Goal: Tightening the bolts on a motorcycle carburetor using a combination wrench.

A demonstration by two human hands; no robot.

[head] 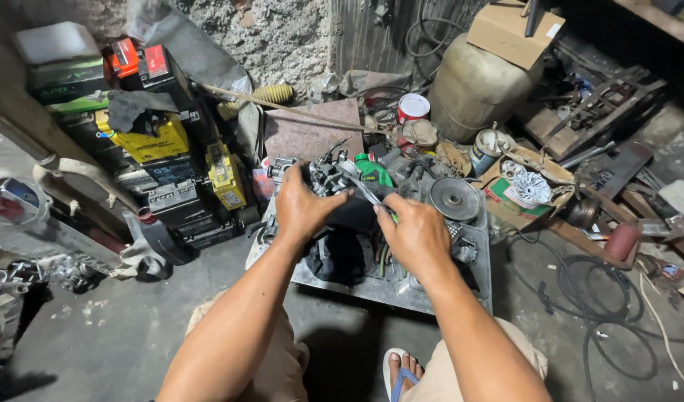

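While both hands work over the near middle of the dented grey metal tray on the concrete floor, I see my left hand clamped around the dark, greasy metal engine assembly with its tangle of wires, holding it raised off the tray — I judge that grip is there to steady it. My right hand is closed on a thin silvery metal tool whose tip meets the assembly from the right; what kind of tool it is I cannot tell. A round grey metal pulley disc lies at the tray's far right corner, probably set aside within reach. Black and yellow batteries are stacked well left of the tray, a cream plastic jerrycan beyond it — out of the way.
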